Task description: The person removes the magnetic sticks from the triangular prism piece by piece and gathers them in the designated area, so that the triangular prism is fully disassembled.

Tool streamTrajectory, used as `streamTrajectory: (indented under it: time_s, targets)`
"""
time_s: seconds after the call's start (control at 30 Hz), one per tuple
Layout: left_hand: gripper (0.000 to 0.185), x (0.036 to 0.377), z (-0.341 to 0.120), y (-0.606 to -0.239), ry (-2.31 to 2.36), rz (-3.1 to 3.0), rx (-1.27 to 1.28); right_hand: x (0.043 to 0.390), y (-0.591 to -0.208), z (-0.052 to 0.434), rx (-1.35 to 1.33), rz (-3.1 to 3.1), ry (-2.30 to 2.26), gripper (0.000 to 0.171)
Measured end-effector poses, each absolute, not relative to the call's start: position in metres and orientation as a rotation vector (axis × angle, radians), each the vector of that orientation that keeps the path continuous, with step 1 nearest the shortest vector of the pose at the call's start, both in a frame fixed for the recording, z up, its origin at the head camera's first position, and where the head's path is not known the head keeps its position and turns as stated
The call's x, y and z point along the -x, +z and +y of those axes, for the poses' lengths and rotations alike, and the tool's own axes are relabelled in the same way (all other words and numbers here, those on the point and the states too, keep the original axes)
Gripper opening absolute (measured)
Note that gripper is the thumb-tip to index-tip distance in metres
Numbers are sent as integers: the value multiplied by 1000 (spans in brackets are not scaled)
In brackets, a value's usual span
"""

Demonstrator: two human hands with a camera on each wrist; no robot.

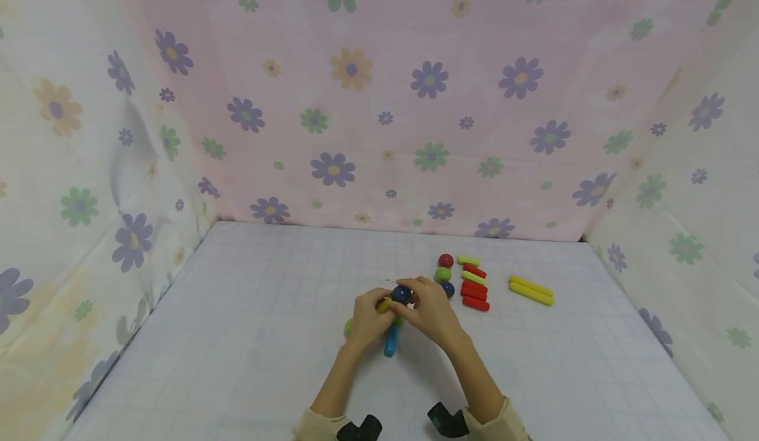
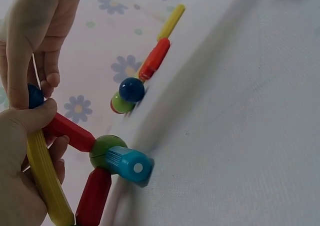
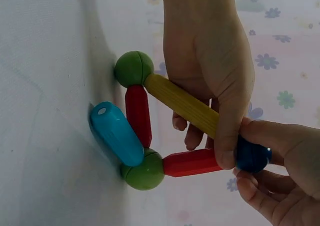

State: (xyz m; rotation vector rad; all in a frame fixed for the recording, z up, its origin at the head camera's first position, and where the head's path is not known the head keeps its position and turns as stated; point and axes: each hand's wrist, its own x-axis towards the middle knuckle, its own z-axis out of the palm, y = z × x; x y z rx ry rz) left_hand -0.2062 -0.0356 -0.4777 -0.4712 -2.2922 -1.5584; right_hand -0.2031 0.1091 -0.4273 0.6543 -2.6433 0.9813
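Here, seen from the head camera, a person's left hand (image 1: 367, 316) and right hand (image 1: 429, 309) meet over the middle of the gridded tabletop (image 1: 249, 335), both closed around a small frame of toy rods and balls. A dark blue ball (image 1: 401, 294) shows between the two hands, and a light blue rod (image 1: 391, 343) pokes out beneath them toward the person. Just to the right lie loose pieces: a red ball (image 1: 445, 260), a green ball (image 1: 442, 274), several red rods (image 1: 474, 293) and two yellow rods (image 1: 530, 289), well apart from the hands.

From the left wrist, the left hand's thumb lies curled across a yellow rod (image 2: 47, 178), pinning it against the fingers (image 2: 59, 158). A red rod (image 2: 70, 131) runs from the thumb to a green ball (image 2: 102, 148), where the light blue rod (image 2: 127, 163) touches the tabletop.

From the right wrist, the right hand's fingers (image 3: 265, 196) pinch the dark blue ball (image 3: 252, 156) at the corner where the yellow rod (image 3: 182, 104) and a red rod (image 3: 192, 162) join. The left hand (image 3: 210, 61) wraps the yellow rod from above. Two green balls (image 3: 134, 69) sit at the triangle's other corners.
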Motion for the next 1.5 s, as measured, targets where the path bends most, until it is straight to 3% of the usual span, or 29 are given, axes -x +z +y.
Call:
streamTrajectory:
  time_s: [0.37,0.7,0.93,1.2,1.5]
  targets:
    - [15,205,-34,-479,-1551,-2260,440,203,-433,109,-630,-2549,1123,28]
    - [15,206,-36,-477,-1589,-2215,482,207,-437,116,-592,-2400,1580,28]
    - [18,205,-37,-479,-1637,-2227,470,187,-408,111,-587,-2399,1586,30]
    - [22,204,-39,-479,-1640,-2293,436,203,-451,135,-442,-2390,1585,34]
    - [24,202,-41,-479,-1646,-2319,396,202,-468,165,-279,-2435,1620,39]
